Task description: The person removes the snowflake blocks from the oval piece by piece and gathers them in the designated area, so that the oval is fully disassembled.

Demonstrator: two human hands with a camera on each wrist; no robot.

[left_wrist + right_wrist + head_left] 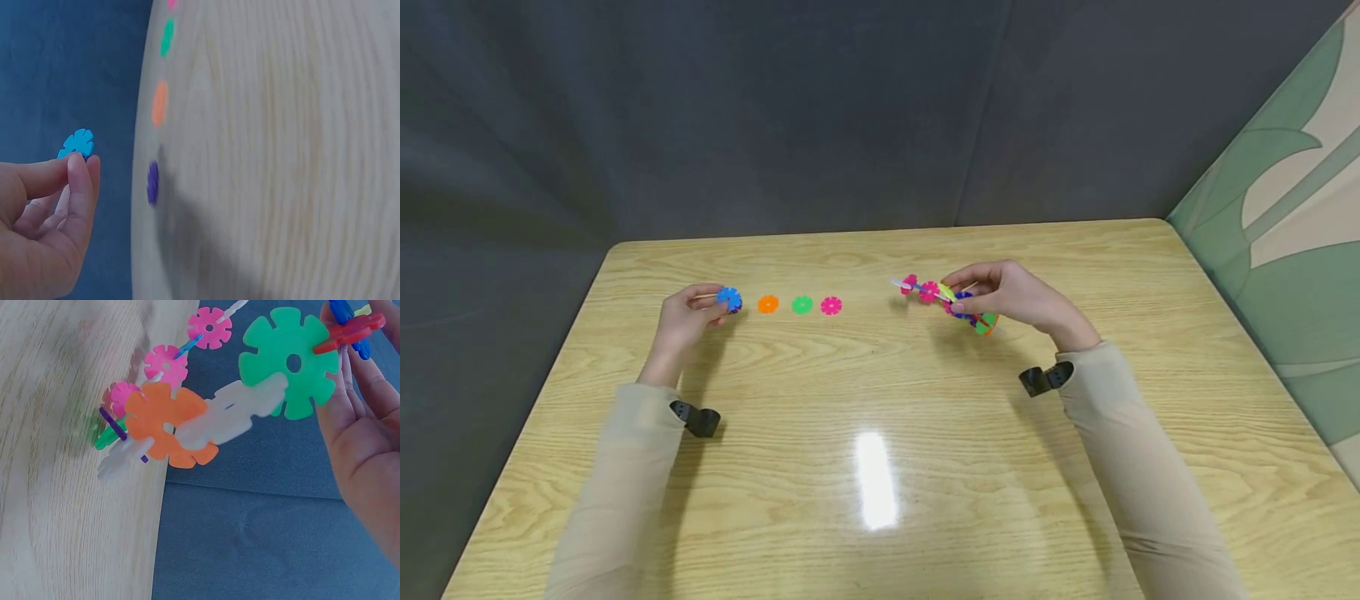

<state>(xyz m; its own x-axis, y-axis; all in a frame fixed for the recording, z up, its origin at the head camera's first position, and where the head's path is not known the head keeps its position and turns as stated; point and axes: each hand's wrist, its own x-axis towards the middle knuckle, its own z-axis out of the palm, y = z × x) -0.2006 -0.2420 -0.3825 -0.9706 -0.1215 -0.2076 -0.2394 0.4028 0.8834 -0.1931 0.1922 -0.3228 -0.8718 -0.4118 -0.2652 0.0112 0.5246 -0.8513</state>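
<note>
Between thumb and fingertips my left hand (683, 321) pinches a light blue notched plastic disc (80, 141), raised over the table's left part. Below it a purple disc (153, 182) lies on the wood. To the right, an orange disc (767, 304), a green disc (802, 305) and a pink disc (831, 306) lie in a row. My right hand (1018, 296) holds a chain of interlocked notched discs. Large in the right wrist view are the chain's green disc (265, 359), orange disc (150, 415), clear whitish disc (228, 419) and red disc (353, 332); its gripped part is partly hidden by fingers.
The wooden table (790, 392) has a bright light reflection toward its front. A dark curtain (820, 117) hangs behind the far edge. On the right stands a green and beige patterned panel (1300, 275). Each sleeve carries a small black wrist camera (1037, 381).
</note>
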